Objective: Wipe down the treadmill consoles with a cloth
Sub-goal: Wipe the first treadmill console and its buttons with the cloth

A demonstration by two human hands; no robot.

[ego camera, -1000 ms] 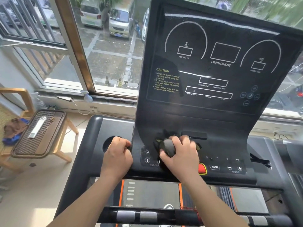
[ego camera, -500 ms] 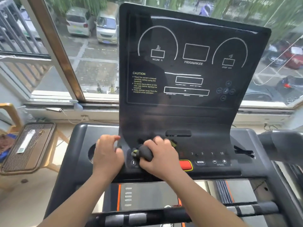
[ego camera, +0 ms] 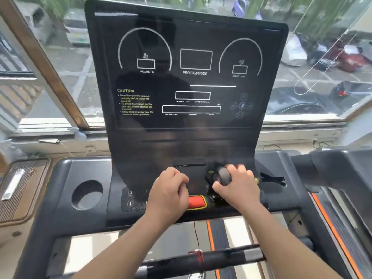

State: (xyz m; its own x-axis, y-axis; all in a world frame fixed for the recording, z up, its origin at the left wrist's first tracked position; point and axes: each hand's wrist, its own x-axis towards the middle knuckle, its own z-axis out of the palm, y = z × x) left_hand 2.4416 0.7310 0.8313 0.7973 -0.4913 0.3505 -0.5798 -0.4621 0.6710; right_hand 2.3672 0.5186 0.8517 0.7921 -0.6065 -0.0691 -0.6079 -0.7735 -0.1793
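The black treadmill console fills the middle of the view, its tall display panel curving down to a row of buttons. My right hand presses a bunched dark grey cloth onto the button area right of the red stop button. My left hand rests as a closed fist on the panel just left of that red button, holding nothing visible. Most of the cloth is hidden under my fingers.
A round cup holder sits in the left tray of the console. A black front handlebar with a red cord runs below my arms. A wooden stool stands at the left, and windows lie behind.
My right hand has slid the cloth rightward across the button row, from the incline buttons past the red button. My left hand moved right from the console's left edge to its middle.
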